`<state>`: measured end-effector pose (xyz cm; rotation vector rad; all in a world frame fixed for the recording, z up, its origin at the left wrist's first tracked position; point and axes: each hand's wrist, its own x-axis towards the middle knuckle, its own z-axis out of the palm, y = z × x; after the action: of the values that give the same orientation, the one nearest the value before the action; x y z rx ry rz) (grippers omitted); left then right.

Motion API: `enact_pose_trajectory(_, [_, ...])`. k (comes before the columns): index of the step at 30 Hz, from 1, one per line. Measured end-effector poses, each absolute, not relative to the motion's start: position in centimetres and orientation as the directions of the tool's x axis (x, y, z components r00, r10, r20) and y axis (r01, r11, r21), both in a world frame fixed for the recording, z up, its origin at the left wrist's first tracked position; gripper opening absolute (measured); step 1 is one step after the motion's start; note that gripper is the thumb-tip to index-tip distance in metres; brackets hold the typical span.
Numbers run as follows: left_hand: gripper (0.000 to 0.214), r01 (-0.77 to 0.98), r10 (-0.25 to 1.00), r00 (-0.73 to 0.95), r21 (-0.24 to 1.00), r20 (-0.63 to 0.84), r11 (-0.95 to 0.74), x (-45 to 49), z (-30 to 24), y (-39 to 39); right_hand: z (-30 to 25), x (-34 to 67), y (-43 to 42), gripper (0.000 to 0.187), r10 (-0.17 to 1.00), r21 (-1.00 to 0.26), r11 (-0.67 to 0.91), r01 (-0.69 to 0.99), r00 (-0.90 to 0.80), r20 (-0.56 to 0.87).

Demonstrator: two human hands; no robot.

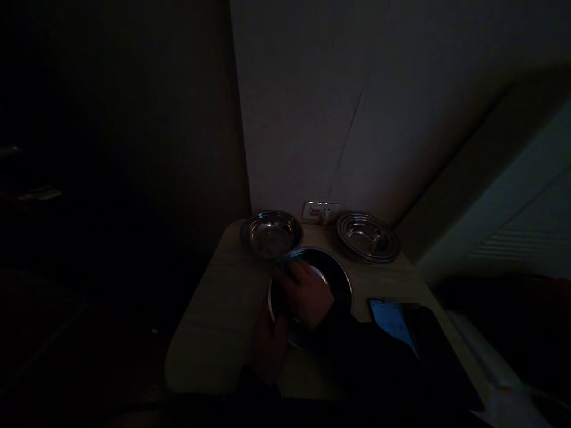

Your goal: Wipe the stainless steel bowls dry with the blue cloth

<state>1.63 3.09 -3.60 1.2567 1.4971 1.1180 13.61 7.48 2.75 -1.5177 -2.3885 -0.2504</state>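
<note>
In dim light, a shiny metal bowl (pixel 343 279) stands near the middle of a small table. My left hand (pixel 270 348) grips its near left rim, thumb on the inner side and fingers outside. Inside the bowl, my right hand (pixel 307 294) is closed, its fingertips pressed to the far left wall. A small greenish piece (pixel 281 260), perhaps a cloth, shows at those fingertips; the rest of it is hidden under the hand. Just behind stands another metal bowl (pixel 272 235). Several nested metal bowls (pixel 368 238) sit at the back right.
The pale wooden table (pixel 200 339) meets a wall with a socket panel (pixel 321 211) and a plug in it. A phone with a lit screen (pixel 392 324) lies on the right beside a dark flat object (pixel 439 339). A slanted panel (pixel 486 166) rises on the right.
</note>
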Motion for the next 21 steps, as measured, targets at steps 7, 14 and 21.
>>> enact_pose_trajectory(7, [0.05,0.205,0.994,-0.089,0.975,-0.064,0.081,1.7,-3.5,3.2,2.7,13.8,7.8,0.039,0.877,0.015,0.37,0.929,-0.354,0.323])
enact_pose_trajectory(14, [0.05,0.206,0.993,-0.102,0.975,-0.067,0.087,1.7,-3.5,3.3,2.9,13.9,8.0,0.04,0.861,0.028,0.435,0.9,-0.425,0.281])
enact_pose_trajectory(21, [0.048,0.213,0.991,-0.125,0.974,-0.053,0.079,1.6,-3.7,3.2,3.3,12.8,7.7,0.036,0.826,0.038,0.513,0.857,-0.505,0.251])
